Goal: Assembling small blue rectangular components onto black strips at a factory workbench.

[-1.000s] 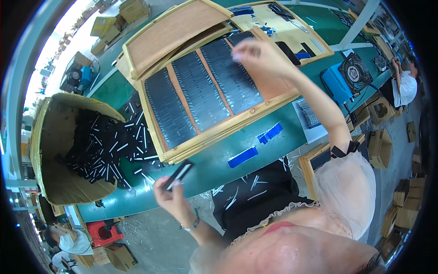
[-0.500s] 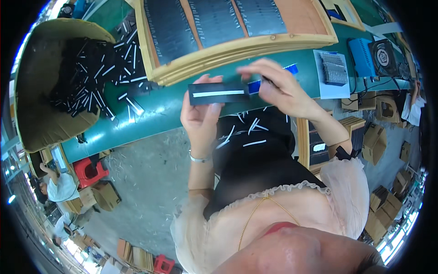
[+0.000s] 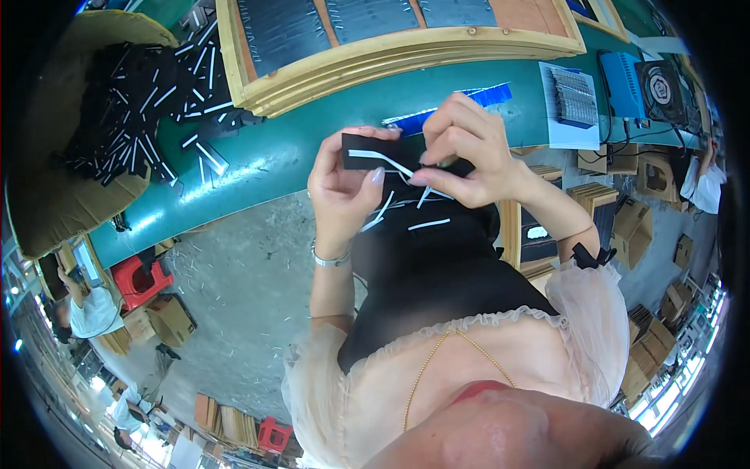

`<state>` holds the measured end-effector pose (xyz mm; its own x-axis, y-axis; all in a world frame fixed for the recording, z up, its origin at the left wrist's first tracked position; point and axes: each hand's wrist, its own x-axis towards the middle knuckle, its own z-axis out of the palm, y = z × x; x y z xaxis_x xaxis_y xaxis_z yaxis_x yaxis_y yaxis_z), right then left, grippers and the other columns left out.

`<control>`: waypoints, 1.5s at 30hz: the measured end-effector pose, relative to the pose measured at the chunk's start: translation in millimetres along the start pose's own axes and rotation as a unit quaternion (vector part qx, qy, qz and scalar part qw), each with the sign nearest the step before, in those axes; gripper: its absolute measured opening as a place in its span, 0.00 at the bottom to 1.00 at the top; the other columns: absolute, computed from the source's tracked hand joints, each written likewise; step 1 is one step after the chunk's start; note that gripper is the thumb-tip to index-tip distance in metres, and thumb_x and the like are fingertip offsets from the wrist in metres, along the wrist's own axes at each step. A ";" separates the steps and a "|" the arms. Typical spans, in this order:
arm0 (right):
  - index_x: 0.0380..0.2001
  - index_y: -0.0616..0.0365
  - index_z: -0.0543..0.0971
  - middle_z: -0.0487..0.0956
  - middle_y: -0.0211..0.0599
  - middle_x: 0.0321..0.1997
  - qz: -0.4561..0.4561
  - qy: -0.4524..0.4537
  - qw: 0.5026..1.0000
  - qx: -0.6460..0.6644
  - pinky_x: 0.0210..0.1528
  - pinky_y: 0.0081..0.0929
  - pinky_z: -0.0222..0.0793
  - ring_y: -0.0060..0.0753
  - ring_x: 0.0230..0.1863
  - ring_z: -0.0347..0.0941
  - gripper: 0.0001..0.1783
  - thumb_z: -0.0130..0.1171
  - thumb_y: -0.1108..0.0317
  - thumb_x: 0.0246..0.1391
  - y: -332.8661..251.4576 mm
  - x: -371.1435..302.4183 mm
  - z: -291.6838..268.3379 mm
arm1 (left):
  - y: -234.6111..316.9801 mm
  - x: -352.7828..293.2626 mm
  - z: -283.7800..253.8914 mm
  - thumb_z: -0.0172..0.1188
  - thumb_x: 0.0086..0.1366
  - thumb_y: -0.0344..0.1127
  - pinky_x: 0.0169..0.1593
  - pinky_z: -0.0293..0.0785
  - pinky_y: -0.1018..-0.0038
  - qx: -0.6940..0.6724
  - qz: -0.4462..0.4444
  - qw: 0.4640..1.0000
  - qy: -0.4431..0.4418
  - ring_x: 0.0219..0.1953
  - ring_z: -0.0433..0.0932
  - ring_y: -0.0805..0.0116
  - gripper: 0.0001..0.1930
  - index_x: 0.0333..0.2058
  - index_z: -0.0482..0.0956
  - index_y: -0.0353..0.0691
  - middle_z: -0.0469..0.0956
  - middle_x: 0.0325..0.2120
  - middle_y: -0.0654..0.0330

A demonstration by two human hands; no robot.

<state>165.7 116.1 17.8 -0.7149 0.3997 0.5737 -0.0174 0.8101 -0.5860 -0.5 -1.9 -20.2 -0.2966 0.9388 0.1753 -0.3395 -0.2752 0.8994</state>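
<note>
One thin rect. black panel [image 3: 371,143] is up over the person's lap, just off the edge of the green tabletop [image 3: 269,156]. L hand [image 3: 338,180] grips its left part: thumb in front at the lower edge, fingers behind w/ tips by the top edge, so thumb & fingers pinch the panel. R hand [image 3: 473,156] has thumb & index pressed together on the right end of a white strip [image 3: 366,154], other fingers curled in. Strip lies flat on the panel at left, then bends away toward R hand; can't tell how far the panel runs behind that hand.

Handling, my guess: panel v. light, fairly stiff, smooth, maybe a bit slick; best held by its long edges, w/ thumb clear of the strip. Strip looks soft & bendy, prob. sticky-backed, could tear if jerked; grab the free end, pull low & steady.

Nearby: more white strips on the black apron [image 3: 430,224], blue strips [image 3: 492,94] on the tabletop, wood-framed tray [image 3: 406,59] beyond.
</note>
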 end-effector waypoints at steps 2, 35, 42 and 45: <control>0.22 0.52 0.74 0.73 0.31 0.30 0.031 -0.005 0.998 0.046 0.25 0.28 0.65 0.35 0.29 0.69 0.16 0.72 0.59 0.37 -5.0 -4.5 0.4 | -5.0 -1.3 -7.1 0.52 0.54 0.14 0.57 0.70 0.65 0.055 -0.017 0.998 0.020 0.53 0.73 0.58 0.27 0.54 0.63 0.31 0.74 0.47 0.48; 0.44 0.51 0.81 0.83 0.23 0.39 0.129 -0.018 0.991 -0.030 0.34 0.22 0.67 0.26 0.33 0.68 0.25 0.73 0.68 0.37 36.9 -26.1 -8.6 | -23.8 -28.9 -28.9 0.57 0.58 0.19 0.58 0.69 0.63 -0.043 -0.095 0.990 0.097 0.54 0.73 0.55 0.21 0.51 0.66 0.31 0.72 0.50 0.46; 0.43 0.56 0.80 0.83 0.25 0.41 0.134 0.018 0.983 0.124 0.26 0.15 0.56 0.22 0.32 0.63 0.26 0.74 0.70 0.36 -3.0 -4.6 -15.1 | -38.4 -15.6 4.9 0.55 0.56 0.13 0.58 0.69 0.68 -0.072 -0.073 0.994 0.045 0.59 0.68 0.59 0.25 0.53 0.64 0.33 0.69 0.55 0.44; 0.43 0.56 0.80 0.83 0.26 0.41 0.114 0.009 0.989 0.090 0.27 0.17 0.57 0.23 0.32 0.63 0.25 0.74 0.70 0.36 -4.1 -5.5 -15.8 | -34.5 -10.8 13.6 0.55 0.56 0.14 0.59 0.68 0.67 -0.102 -0.042 0.993 0.044 0.59 0.68 0.58 0.25 0.53 0.64 0.32 0.69 0.55 0.43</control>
<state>180.7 117.4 26.0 -0.7022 0.5719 0.4240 0.0178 0.6094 -0.7926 26.5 0.3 -47.6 -0.3339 0.9407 0.0602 -0.5364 -0.2421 0.8085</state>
